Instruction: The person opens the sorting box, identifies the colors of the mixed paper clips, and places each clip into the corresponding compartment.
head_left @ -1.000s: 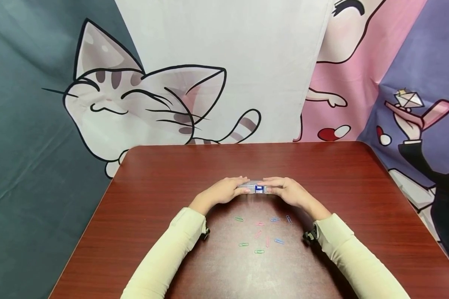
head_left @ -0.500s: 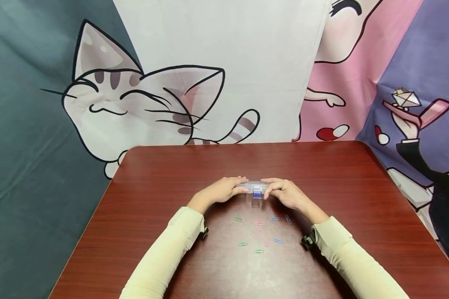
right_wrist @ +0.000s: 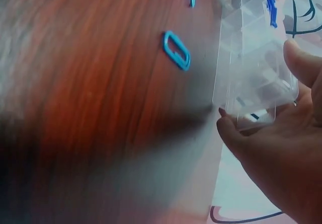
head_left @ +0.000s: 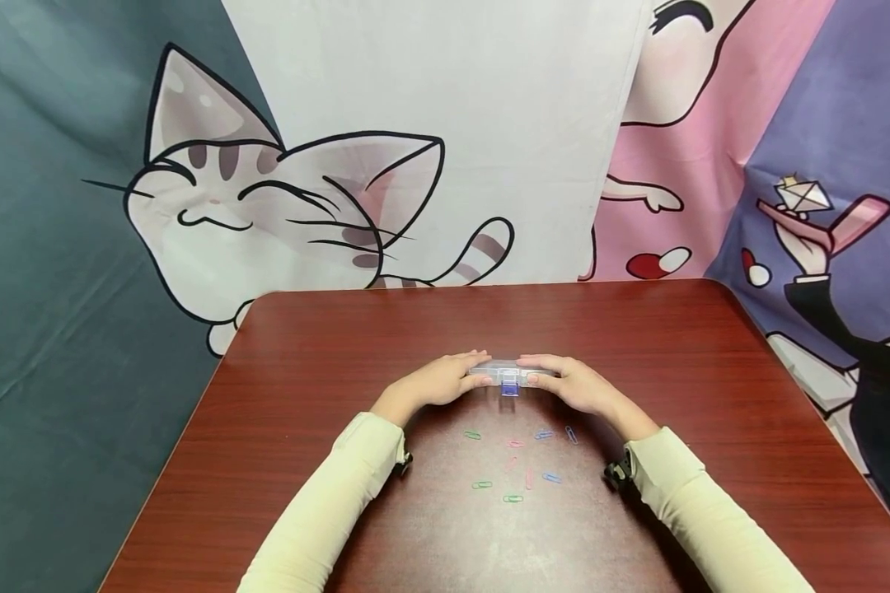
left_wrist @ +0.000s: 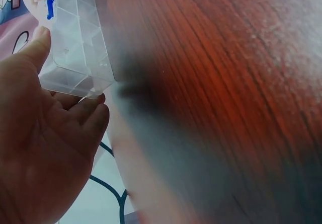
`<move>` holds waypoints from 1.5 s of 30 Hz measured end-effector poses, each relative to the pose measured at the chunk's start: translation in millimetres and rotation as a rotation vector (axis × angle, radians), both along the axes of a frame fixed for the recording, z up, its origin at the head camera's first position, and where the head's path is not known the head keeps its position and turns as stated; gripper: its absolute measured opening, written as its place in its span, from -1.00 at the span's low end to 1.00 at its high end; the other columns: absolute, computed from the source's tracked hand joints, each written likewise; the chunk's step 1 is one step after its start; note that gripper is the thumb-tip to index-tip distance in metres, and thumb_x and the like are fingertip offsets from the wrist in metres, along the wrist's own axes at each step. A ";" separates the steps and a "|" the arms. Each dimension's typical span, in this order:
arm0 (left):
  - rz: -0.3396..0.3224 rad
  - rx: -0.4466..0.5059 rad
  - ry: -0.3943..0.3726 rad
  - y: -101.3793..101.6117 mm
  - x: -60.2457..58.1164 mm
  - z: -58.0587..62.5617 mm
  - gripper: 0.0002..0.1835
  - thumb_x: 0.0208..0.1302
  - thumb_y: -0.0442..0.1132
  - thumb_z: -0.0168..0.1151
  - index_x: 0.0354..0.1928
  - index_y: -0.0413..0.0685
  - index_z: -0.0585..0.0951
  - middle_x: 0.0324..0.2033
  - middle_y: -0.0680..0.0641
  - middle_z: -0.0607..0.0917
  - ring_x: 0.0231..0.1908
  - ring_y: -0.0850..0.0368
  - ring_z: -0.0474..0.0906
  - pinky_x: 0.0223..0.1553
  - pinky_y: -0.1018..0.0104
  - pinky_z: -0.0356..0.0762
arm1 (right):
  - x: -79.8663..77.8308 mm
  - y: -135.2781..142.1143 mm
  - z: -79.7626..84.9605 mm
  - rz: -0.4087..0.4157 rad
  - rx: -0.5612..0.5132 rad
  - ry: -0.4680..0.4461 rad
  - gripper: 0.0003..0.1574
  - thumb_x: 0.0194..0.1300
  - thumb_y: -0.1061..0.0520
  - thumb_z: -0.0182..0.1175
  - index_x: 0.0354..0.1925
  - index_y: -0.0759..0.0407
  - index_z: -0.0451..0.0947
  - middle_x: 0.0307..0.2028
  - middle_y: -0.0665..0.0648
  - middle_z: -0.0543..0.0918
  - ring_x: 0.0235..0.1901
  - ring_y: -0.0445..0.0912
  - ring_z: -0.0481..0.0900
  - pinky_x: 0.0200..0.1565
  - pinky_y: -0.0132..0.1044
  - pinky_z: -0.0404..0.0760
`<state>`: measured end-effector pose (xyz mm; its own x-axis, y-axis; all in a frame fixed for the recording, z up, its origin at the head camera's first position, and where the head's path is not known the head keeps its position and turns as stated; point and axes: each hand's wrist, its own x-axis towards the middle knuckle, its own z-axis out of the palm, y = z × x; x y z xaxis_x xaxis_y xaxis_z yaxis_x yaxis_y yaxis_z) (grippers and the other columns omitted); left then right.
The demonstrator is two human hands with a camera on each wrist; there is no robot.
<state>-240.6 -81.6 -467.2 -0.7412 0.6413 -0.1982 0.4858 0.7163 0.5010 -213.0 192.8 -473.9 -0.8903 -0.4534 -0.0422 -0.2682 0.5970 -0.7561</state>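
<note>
A small clear plastic compartment box (left_wrist: 80,38) is held between both hands, its long side facing the wearer. Its blue latch (head_left: 509,388) sticks out from the front side, swung away from the wall. My left hand (head_left: 439,380) grips the left end, thumb along the front and fingers at the top and far side. At the opposite end my right hand (head_left: 573,384) holds the box likewise, thumb on the front. Inner dividers show through the clear walls in the left wrist view. I see no contents in it.
Several paper clips lie on the brown table (head_left: 326,329) nearer the wearer: green ones (head_left: 513,498), pink ones (head_left: 529,478) and blue ones (head_left: 552,478). A cartoon-printed cloth (head_left: 549,123) hangs behind the table's far edge.
The blue latch has swung outward from the box front. Half a second ago the right fingers were beside the latch; now the right thumb lies back on the front wall. The left hand keeps its grip.
</note>
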 end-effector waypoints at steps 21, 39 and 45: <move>-0.030 0.039 -0.011 -4.2 2.2 -4.7 -0.24 0.54 0.19 -0.02 0.58 -0.08 0.18 0.56 -0.06 0.18 0.57 0.01 0.00 0.54 0.06 0.01 | 0.7 5.3 1.5 0.048 -0.002 -0.006 -0.50 0.51 -0.04 0.15 0.33 0.03 0.56 0.39 0.15 0.48 0.41 0.17 0.36 0.36 0.24 0.30; 0.007 0.050 0.066 -2.1 1.4 -8.9 -0.16 0.37 0.15 0.26 0.55 -0.07 0.24 0.53 -0.13 0.25 0.54 -0.06 0.09 0.51 0.03 0.11 | -2.2 2.4 3.6 -0.011 -0.004 0.018 -0.53 0.55 -0.02 0.10 0.32 0.04 0.56 0.36 0.19 0.50 0.42 0.19 0.33 0.39 0.25 0.24; 0.040 0.050 0.099 -1.2 2.8 -13.3 -0.06 0.24 0.14 0.42 0.55 -0.04 0.25 0.51 -0.11 0.30 0.50 -0.04 0.17 0.47 0.02 0.20 | -3.9 2.3 3.7 -0.006 -0.015 0.033 -0.54 0.55 -0.02 0.10 0.30 0.06 0.57 0.33 0.20 0.53 0.40 0.18 0.37 0.39 0.22 0.27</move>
